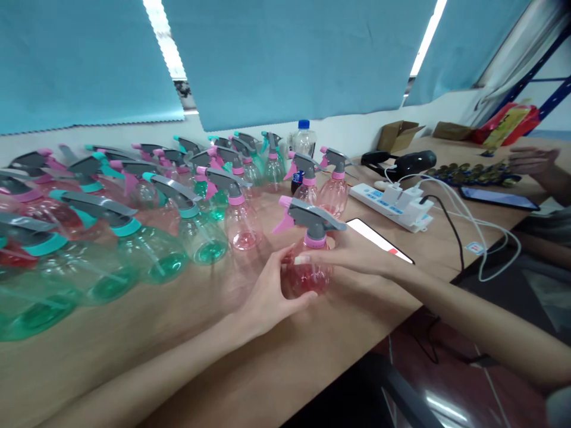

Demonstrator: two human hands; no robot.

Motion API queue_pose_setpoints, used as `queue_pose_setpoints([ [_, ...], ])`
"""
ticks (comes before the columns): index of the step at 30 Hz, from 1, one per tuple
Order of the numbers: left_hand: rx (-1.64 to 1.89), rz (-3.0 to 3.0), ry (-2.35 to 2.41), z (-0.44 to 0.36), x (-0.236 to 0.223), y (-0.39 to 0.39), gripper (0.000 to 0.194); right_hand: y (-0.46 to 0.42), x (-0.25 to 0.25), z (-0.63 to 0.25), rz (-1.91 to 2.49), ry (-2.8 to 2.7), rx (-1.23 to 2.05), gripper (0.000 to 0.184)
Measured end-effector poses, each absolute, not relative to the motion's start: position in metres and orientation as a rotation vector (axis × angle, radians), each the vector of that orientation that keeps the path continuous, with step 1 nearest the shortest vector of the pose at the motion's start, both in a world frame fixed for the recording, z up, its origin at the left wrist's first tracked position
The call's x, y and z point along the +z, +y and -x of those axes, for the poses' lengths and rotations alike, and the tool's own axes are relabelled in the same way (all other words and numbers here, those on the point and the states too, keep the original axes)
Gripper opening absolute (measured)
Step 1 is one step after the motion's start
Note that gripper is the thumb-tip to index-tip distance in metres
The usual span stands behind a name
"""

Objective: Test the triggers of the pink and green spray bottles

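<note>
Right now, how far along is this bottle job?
The clustered spray bottles already wear trigger heads. In hand: one pink bottle, its head fitted too, between the left hand and right hand. What's left I can't tell; no headless spray bottle shows.

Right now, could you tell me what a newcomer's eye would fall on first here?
Probably the crowd of round, see-through green and pink spray bottles filling the left side of the wooden table. Next, at the centre, the left hand and right hand around a pink bottle with a grey-and-pink spray head. Behind them, bright blue cloth spans the wall.
</note>
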State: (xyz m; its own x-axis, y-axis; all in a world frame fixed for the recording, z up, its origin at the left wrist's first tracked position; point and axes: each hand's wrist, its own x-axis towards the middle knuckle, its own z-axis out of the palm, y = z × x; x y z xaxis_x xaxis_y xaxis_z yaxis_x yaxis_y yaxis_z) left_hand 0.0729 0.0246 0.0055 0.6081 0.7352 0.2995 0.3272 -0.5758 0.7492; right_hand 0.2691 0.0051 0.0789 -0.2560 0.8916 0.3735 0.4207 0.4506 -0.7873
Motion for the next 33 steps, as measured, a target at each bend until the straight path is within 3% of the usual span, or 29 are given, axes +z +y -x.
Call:
queue_pose_setpoints([
  [4,0.730,-2.182,0.793,-0.082,0.007,0.028,0.066,0.008,0.067,-0.266,1.206,-1.708,0.716,0.031],
  [7,0.709,-2.190,0.777,-0.087,0.009,0.030,0.071,0.008,0.064,-0.268,1.185,-1.651,0.766,0.024],
  [12,0.618,-2.222,0.740,-0.082,0.016,0.033,0.068,0.004,0.073,-0.270,1.160,-1.702,0.705,0.037],
  [15,0.565,-2.244,0.709,-0.077,0.020,0.032,0.064,0.001,0.076,-0.264,1.167,-1.714,0.697,0.036],
  [22,0.560,-2.392,0.674,-0.059,0.016,0.025,0.075,-0.002,0.066,-0.257,1.218,-1.720,0.685,0.050],
  [33,0.417,-2.689,0.796,-0.005,0.009,0.022,0.071,0.003,0.059,-0.261,1.251,-1.717,0.709,0.048],
])
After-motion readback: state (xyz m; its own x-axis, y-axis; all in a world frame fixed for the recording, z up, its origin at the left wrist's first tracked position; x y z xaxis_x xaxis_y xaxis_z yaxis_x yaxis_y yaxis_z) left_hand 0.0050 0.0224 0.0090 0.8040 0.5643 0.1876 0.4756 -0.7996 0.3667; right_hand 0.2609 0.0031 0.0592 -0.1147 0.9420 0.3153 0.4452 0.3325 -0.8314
